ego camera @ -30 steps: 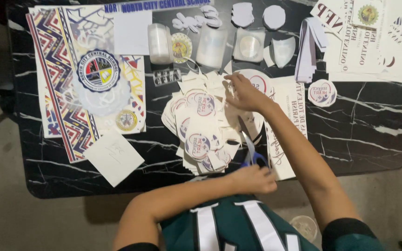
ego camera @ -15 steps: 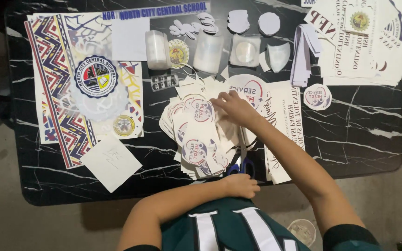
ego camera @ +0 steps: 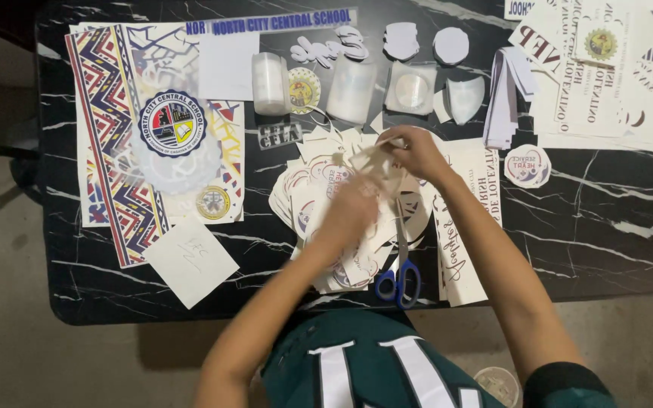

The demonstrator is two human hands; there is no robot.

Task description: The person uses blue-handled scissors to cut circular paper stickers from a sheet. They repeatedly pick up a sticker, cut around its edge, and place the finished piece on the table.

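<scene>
Seeing my right hand (ego camera: 415, 151) pinch a pale paper cutout (ego camera: 368, 160) above the pile of round stickers (ego camera: 319, 204) mid-counter (ego camera: 606, 227), left hand (ego camera: 354, 204) blurred over the pile, grip unclear, blue-handled scissors (ego camera: 400, 279) lying just beside it.

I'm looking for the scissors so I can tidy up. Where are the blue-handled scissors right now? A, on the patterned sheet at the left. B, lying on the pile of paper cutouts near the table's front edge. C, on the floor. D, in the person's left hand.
B: the blue-handled scissors lie free on the pile of paper cutouts, handles toward the table's front edge, while the left hand and right hand handle paper farther up.
</scene>
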